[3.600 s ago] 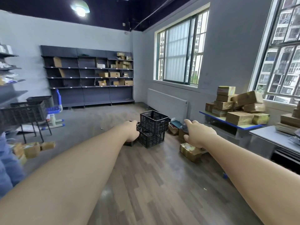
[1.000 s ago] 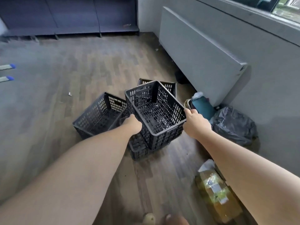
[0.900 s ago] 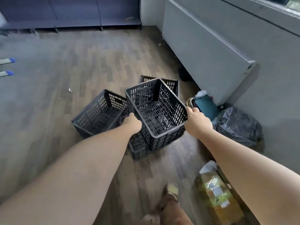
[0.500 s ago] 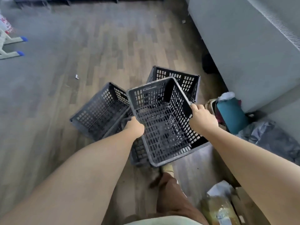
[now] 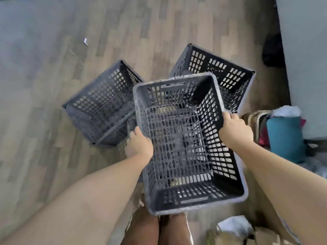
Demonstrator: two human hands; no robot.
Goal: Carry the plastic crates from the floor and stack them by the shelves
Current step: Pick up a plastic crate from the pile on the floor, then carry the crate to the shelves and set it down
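Nearest, the person's legs (image 5: 155,228) show at the bottom edge, with cardboard (image 5: 261,236) beside them. Above the legs a dark crate (image 5: 185,147) is held off the floor, open side up. The left hand (image 5: 139,145) grips its left rim, fingers curled over; the right hand (image 5: 235,129) clasps the right rim. Beyond, two more crates lie on the wood floor (image 5: 53,50): one (image 5: 100,105) tilted at left, another (image 5: 221,73) behind. A teal bag (image 5: 283,137) sits at right.
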